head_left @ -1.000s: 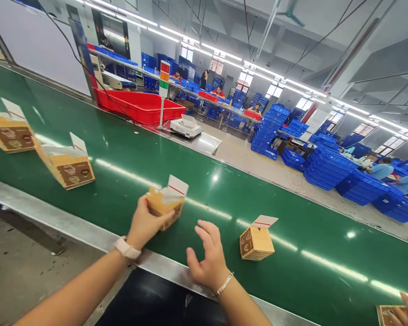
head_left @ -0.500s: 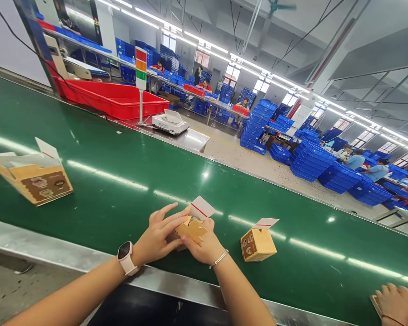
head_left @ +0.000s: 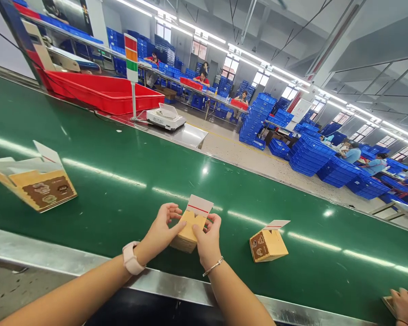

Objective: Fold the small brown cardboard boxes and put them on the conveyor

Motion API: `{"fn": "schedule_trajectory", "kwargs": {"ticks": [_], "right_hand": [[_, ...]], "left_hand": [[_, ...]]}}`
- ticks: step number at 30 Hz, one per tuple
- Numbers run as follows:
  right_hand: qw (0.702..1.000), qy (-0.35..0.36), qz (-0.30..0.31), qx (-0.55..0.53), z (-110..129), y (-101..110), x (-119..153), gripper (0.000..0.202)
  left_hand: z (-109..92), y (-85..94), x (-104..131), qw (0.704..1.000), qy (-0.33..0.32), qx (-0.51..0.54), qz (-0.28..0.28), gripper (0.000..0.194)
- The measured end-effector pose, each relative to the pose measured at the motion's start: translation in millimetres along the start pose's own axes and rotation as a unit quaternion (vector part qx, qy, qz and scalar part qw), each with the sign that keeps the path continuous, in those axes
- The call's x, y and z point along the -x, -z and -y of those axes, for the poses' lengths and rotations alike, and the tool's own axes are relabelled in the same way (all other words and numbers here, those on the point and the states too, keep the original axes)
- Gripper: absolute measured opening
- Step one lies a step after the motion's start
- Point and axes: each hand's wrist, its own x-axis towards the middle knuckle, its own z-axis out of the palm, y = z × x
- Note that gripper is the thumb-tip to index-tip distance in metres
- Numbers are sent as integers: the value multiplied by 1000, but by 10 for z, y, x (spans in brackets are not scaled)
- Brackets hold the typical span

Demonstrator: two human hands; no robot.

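In the middle of the head view, a small tan cardboard box (head_left: 186,240) sits on the green conveyor belt between my hands. Its yellowish inner flaps lie folded over the top, and a white flap with a red line stands up at the far side. My left hand (head_left: 162,228) grips the box's left side, thumb pressing on the folded flaps. On the right side my right hand (head_left: 209,235) holds it, thumb also on top and fingers curled behind. The box's contents are hidden.
A similar box (head_left: 268,245) with a raised white flap stands to the right; a larger open box (head_left: 49,188) stands at left. Another person's hand (head_left: 407,305) touches a box at lower right. Beyond the belt are a red tray (head_left: 122,102) and a scale (head_left: 166,118).
The tan flaps, partly raised before, are now folded down over the box top. My hands have shifted to its two sides, thumbs on top. The neighbouring boxes appear slightly further right.
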Motion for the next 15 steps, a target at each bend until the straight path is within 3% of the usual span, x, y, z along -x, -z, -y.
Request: {"fn": "schedule_trajectory", "kwargs": {"ticks": [2,4,6,9,11,12,14,15], "right_hand": [[995,-82,12,-59,89,29,-8,55],[990,-109,15,-83,167,55,-21,55],[990,-119,23,-74,192,77,-33,53],[992,-111,10,-50,111,136,-1,51],[998,10,-8,60,17,218,100,45],[986,94,0,138,-23,273,180,41],[929,238,53,278,-61,400,373,36],[903,274,90,319,-54,466,469,34]], "left_hand": [[-141,-33,-63,989,82,41,114,68],[-261,-69,-112,966,124,57,220,64],[-345,-129,-140,952,166,64,251,66],[-404,-205,-148,949,195,56,243,71],[-402,-171,-130,956,175,51,232,70],[-388,-118,-113,964,152,46,213,70],[-335,35,-76,985,84,14,150,72],[-295,111,-69,992,47,-10,115,74]]}}
